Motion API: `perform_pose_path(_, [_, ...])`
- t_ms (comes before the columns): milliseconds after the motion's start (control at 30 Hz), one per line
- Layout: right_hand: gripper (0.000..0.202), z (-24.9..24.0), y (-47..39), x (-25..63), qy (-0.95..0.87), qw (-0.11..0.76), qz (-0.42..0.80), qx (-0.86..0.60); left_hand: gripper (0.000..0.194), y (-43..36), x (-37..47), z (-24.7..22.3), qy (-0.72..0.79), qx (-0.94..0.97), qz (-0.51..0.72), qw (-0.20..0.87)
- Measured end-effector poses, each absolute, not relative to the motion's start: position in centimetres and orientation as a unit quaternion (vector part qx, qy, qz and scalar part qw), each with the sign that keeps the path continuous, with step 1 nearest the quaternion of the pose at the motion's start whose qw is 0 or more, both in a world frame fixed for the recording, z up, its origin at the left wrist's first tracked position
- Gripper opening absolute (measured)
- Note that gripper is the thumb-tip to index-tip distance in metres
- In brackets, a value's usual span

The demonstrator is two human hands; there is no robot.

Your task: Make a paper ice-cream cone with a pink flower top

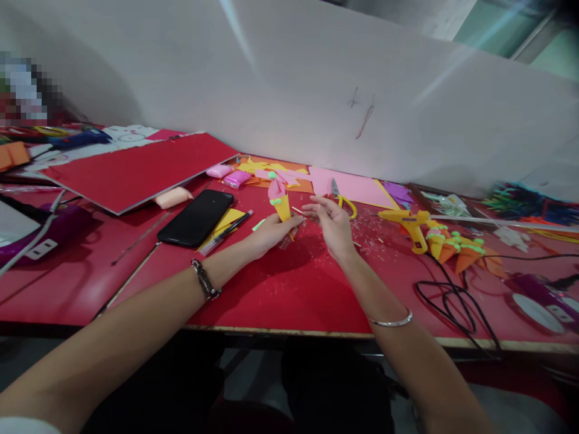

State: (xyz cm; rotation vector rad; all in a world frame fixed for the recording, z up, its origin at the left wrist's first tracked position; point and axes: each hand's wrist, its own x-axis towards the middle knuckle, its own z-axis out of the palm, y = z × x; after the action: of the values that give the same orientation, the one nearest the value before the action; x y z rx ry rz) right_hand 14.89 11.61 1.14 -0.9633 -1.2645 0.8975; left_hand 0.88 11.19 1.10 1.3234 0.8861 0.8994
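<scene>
My left hand [270,235] is closed around a small craft ice cream cone [282,208], yellow below and pink above, with green dots on its rim and a green ball on its tip. It is upright, its lower end partly hidden by my fingers. Just to its right, my right hand [333,224] pinches a short thin stick [297,210] at the fingertips, pointing toward the cone. Yellow-handled scissors [347,205] lie behind my right hand. Small crumbs and bits of stick [371,238] are scattered on the red table [289,295] around it.
At right lie a yellow glue gun [409,226] with a looping black cord [446,301] and several orange and yellow cones [465,253]. Left are a black phone [198,217], a pen [228,231] and a tilted red board [145,166]. Coloured paper [346,184] lies by the wall.
</scene>
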Motion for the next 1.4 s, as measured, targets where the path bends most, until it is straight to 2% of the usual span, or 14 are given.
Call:
perform_pose_path(100, [0.011, 1.20, 11.52, 14.83, -0.534, 0.630, 0.393, -0.404, 0.025, 11.14, 0.89, 1.18, 0.382, 0.580, 0.382, 0.610])
perform_pose_path(367, [0.013, 1.36, 11.44, 15.01, -0.567, 0.615, 0.344, -0.426, 0.028, 11.29, 0.82, 0.80, 0.389, 0.602, 0.361, 0.596])
perform_pose_path(733, [0.011, 1.44, 11.31, 14.80, -0.549, 0.619, 0.384, -0.410, 0.026, 11.31, 0.74, 0.72, 0.382, 0.620, 0.352, 0.587])
perform_pose_path(1000, [0.010, 1.39, 11.60, 14.82, -0.566, 0.628, 0.333, -0.418, 0.027, 11.16, 0.76, 0.81, 0.387, 0.623, 0.341, 0.587])
perform_pose_path(1233, [0.014, 1.37, 11.42, 14.81, -0.548, 0.626, 0.372, -0.412, 0.026, 11.02, 0.80, 1.04, 0.388, 0.622, 0.346, 0.586])
perform_pose_path(1400, [0.014, 1.46, 11.23, 14.72, -0.570, 0.625, 0.340, -0.411, 0.023, 10.91, 0.87, 1.15, 0.381, 0.630, 0.352, 0.578])
